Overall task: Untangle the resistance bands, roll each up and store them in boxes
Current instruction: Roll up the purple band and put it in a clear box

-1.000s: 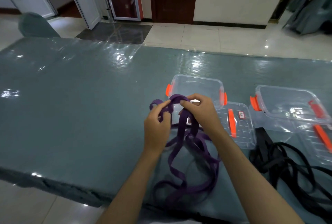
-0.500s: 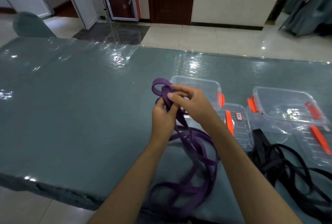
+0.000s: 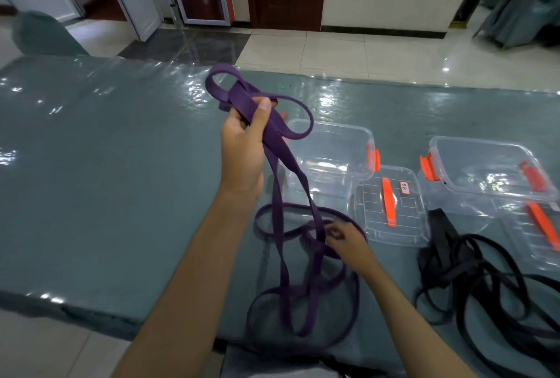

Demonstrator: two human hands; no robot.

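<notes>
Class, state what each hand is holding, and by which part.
The left hand pinches the purple band near its raised, looped top end. The right hand fingers the same band's tangle low on the table.

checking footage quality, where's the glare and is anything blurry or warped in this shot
Head view: bright glare patches on the table cover's far side and the floor tiles; right hand fingers slightly motion-blurred; purple band in the left hand fairly sharp; wide-angle lens bends the table edge.

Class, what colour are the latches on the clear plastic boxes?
Orange. The latches on the clear boxes show best in the head view.
</notes>
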